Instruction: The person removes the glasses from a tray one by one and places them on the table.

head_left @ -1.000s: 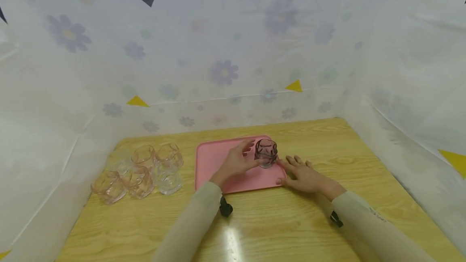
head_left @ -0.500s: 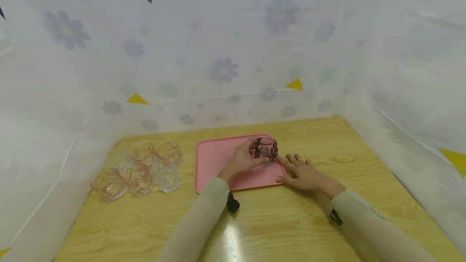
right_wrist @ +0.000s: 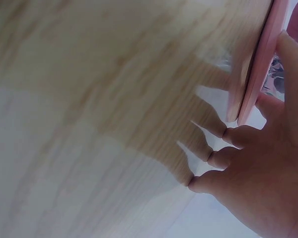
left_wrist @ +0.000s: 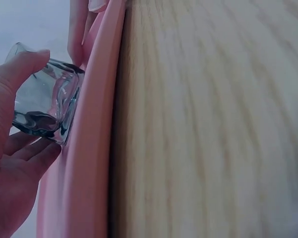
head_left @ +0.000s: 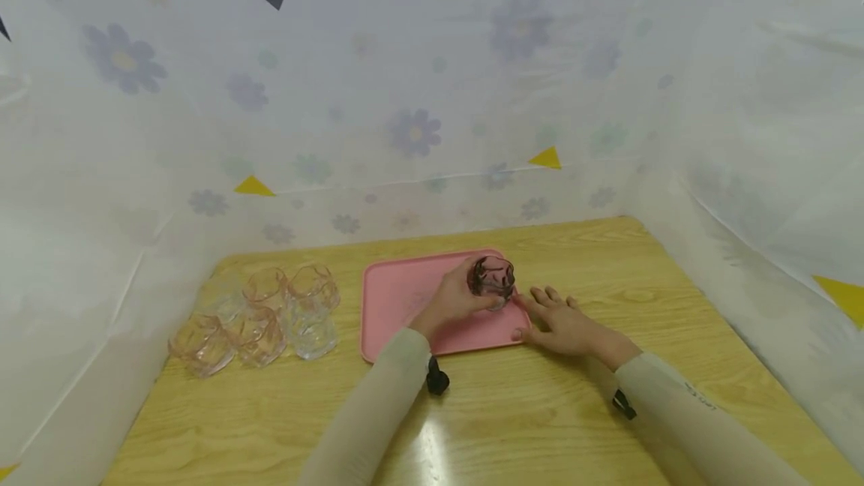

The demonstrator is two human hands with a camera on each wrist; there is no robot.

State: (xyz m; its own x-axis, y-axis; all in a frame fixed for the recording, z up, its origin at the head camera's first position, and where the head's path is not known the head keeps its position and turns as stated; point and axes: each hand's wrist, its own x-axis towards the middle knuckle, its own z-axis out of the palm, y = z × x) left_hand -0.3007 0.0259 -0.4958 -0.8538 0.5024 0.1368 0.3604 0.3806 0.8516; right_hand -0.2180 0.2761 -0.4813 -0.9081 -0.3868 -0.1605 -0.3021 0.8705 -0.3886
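Observation:
A dark-tinted drinking glass (head_left: 495, 277) stands upright near the right end of a pink tray (head_left: 391, 298). My left hand (head_left: 451, 301) grips it from the left, thumb on the near side and fingers behind. In the left wrist view the thumb lies against the wall of the glass (left_wrist: 45, 99), with the fingers round its other side. My right hand (head_left: 563, 323) rests at the tray's right edge, fingers spread. In the right wrist view its thumb and index finger touch the tray rim (right_wrist: 263, 64), while the other fingertips rest on the table.
Several clear and pinkish glasses (head_left: 256, 336) stand in a cluster at the left of the wooden table (head_left: 526, 426). White floral sheeting (head_left: 412, 193) encloses the back and both sides.
My left hand has moved right and closed round the dark glass, which it did not grip one second ago. The right hand and tray have stayed put.

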